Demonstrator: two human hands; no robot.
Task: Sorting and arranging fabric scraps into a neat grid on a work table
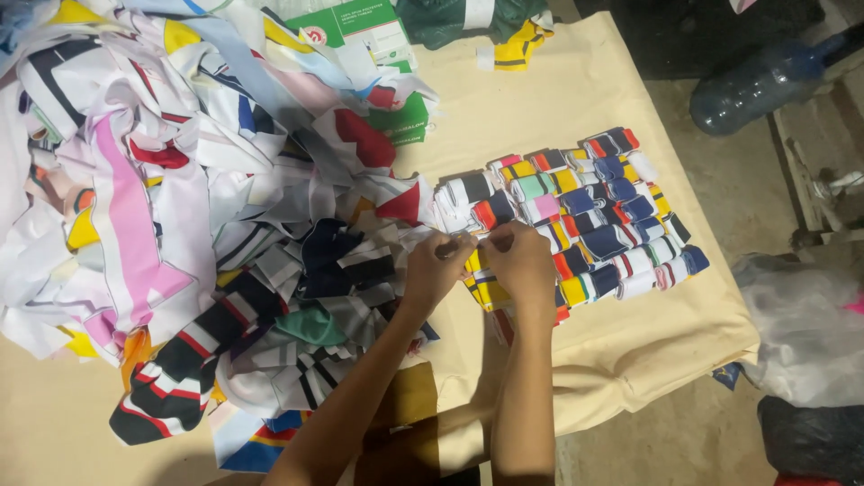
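At frame centre, my left hand [434,265] and right hand [520,261] pinch one striped strip [477,270] between them, beside the folded rows [585,216].

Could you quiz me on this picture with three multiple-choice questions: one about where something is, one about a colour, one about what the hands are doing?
1. Where do the folded strips lie relative to the loose pile?
A. Right of it
B. Left of it
C. Under it

2. What colour is the cloth under everything?
A. Red
B. Cream
C. Black

3. What are the left hand and right hand doing?
A. Resting flat, apart
B. Lifting the bottle
C. Pinching one strip together

Answers: 1 A, the neat rows sit at the pile's right; 2 B, the covering is pale cream; 3 C, both hands meet on a strip at the rows' edge.
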